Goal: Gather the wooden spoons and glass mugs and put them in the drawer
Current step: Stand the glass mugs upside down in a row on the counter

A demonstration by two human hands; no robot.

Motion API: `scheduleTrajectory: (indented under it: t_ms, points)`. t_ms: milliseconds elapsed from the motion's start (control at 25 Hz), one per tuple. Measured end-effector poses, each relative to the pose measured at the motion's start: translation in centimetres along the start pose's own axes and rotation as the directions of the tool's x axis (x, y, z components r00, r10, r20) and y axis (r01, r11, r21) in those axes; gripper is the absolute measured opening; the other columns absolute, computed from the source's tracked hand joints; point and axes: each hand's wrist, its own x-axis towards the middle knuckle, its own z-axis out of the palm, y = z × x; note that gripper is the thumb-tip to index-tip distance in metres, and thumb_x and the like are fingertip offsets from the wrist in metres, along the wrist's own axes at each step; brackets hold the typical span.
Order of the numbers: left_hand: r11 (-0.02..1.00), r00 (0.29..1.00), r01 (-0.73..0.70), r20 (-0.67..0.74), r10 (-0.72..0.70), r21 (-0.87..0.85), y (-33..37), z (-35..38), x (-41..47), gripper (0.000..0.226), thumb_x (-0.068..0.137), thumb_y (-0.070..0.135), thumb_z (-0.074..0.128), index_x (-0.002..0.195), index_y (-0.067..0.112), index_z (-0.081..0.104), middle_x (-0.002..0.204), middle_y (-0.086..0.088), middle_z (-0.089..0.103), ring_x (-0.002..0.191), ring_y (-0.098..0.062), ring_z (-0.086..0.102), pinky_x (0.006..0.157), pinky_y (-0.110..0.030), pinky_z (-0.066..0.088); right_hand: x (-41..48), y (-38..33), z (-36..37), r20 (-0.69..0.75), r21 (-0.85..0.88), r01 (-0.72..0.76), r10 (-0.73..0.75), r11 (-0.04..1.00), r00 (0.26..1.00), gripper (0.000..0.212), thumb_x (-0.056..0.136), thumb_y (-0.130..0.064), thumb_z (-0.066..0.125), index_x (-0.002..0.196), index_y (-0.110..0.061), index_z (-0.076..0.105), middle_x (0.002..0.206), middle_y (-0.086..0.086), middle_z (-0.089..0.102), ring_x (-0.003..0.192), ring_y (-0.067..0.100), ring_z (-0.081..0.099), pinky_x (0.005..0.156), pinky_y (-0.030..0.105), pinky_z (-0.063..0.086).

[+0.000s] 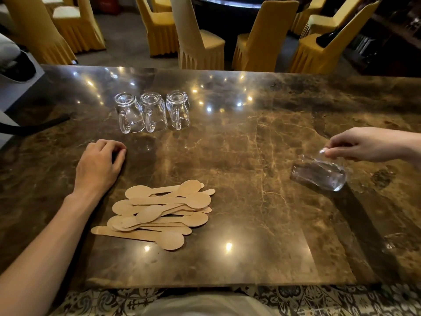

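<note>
Glass mug (319, 176) in rt hand (364, 144); wooden spoons (159, 210) nr lt hand (100, 160)

Wooden spoons (159, 213) are lying in a loose pile, near left. Three clear mugs (153, 112) are standing inverted in a row, handles nearward. Fourth mug (319, 174) is tilting at right, blurred.

I see my right hand (364, 144) pinching the handle of a tilted glass mug (319, 175), my left hand (100, 163) resting on the marble table (250, 156) between three upturned mugs (152, 112) and the wooden spoons (159, 210)
</note>
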Motion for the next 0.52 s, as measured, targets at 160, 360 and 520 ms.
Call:
scheduleTrajectory:
  t_ms: [160, 360, 520]
  points:
    - [1.000, 1.000, 0.002, 0.003, -0.002, -0.023, -0.4, 0.1, 0.0, 0.019, 0.091, 0.020, 0.057, 0.103, 0.009, 0.066, 0.103, -0.015, 0.065, 0.097, -0.034, 0.055, 0.077, -0.045, 0.047, -0.3, -3.9, 0.5, -0.035, 0.533, 0.049, -0.036, 0.845, 0.999, 0.022, 0.087, -0.038, 0.056, 0.081, -0.021, 0.070, 0.060, -0.005, 0.060, 0.050, 0.006, 0.052, 0.046, 0.019, 0.043]
    - [0.998, 1.000, 0.009, 0.012, -0.009, -0.065, -0.6, 0.2, -0.4, 0.021, 0.091, 0.016, 0.056, 0.108, 0.008, 0.066, 0.107, -0.016, 0.064, 0.101, -0.033, 0.053, 0.083, -0.044, 0.046, 1.7, -10.7, 2.7, -0.167, 0.864, 0.146, 0.001, 0.482, 0.986, 0.033, 0.088, -0.041, 0.057, 0.073, -0.015, 0.069, 0.068, 0.001, 0.056, 0.051, 0.006, 0.050, 0.045, 0.015, 0.044]
    - [0.995, 1.000, 0.029, 0.012, -0.028, -0.097, -0.5, 0.5, -0.5, 0.022, 0.092, 0.014, 0.055, 0.110, 0.007, 0.065, 0.109, -0.016, 0.062, 0.104, -0.032, 0.052, 0.087, -0.042, 0.044, 3.7, -16.0, 3.7, -0.511, 0.255, 0.425, -0.252, 0.868, 0.822, 0.027, 0.086, -0.040, 0.057, 0.077, -0.018, 0.069, 0.070, -0.002, 0.064, 0.055, 0.004, 0.057, 0.052, 0.015, 0.044]
